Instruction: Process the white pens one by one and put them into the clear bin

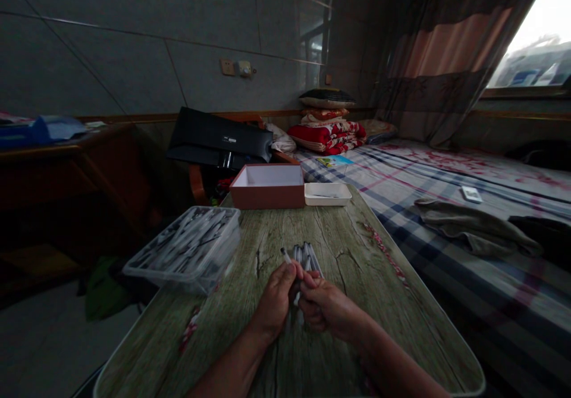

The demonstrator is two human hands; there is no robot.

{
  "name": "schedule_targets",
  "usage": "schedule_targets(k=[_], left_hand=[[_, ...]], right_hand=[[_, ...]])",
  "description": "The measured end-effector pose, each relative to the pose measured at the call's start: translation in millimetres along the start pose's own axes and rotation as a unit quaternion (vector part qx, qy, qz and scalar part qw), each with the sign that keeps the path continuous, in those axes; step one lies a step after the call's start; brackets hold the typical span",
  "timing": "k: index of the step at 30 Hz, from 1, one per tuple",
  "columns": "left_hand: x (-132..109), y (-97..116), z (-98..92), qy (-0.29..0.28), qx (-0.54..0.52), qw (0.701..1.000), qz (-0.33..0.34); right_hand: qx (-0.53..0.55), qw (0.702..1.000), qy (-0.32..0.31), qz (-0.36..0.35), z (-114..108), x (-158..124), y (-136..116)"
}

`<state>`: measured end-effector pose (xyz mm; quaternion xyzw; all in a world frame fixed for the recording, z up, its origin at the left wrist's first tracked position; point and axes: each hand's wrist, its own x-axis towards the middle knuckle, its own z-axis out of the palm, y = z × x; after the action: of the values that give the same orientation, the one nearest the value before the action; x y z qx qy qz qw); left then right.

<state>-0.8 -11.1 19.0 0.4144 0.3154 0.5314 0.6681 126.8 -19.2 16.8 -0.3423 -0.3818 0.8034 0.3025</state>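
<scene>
My left hand (275,300) is closed around a slim pen (286,256), whose dark end points up and away from me. My right hand (325,304) meets it over the middle of the table, its fingers closed on the lower part of the same pen, mostly hidden by the fingers. Just beyond my knuckles, several pale pens with dark ends (314,257) lie side by side on the wood-patterned table (370,320).
A clear plastic box (205,279) full of pens stands at the table's left edge. At the far end are an open reddish-brown box (267,198) and a small white tray (328,200) with thin items inside. A bed (392,178) lies along the right; a black monitor (218,139) leans behind.
</scene>
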Motion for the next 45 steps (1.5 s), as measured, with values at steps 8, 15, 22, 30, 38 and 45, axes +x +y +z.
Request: schedule_targets(k=[8, 15, 22, 30, 38, 45], left_hand=[[2, -1, -3.9, 0.031, 0.030, 0.999, -0.022], [3, -1, -11.2, 0.026, 0.042, 0.999, -0.020], [-1, 1, -13.1, -0.002, 0.025, 0.999, -0.031], [-4, 1, -12.3, 0.015, 0.037, 0.999, -0.017], [-4, 1, -11.2, 0.026, 0.046, 0.999, 0.005], [-4, 1, -12.4, 0.073, 0.093, 0.992, 0.042]], right_hand=[[0.019, 0.999, 0.008, -0.041, -7, 11, 16], [0.013, 0.986, 0.033, -0.163, -11, 14, 25], [0.017, 0.993, 0.016, -0.116, -8, 5, 17], [0.002, 0.995, -0.002, -0.104, -10, 8, 15], [0.022, 0.995, -0.026, -0.097, -13, 7, 16], [-0.127, 0.967, 0.032, -0.219, -10, 11, 14]])
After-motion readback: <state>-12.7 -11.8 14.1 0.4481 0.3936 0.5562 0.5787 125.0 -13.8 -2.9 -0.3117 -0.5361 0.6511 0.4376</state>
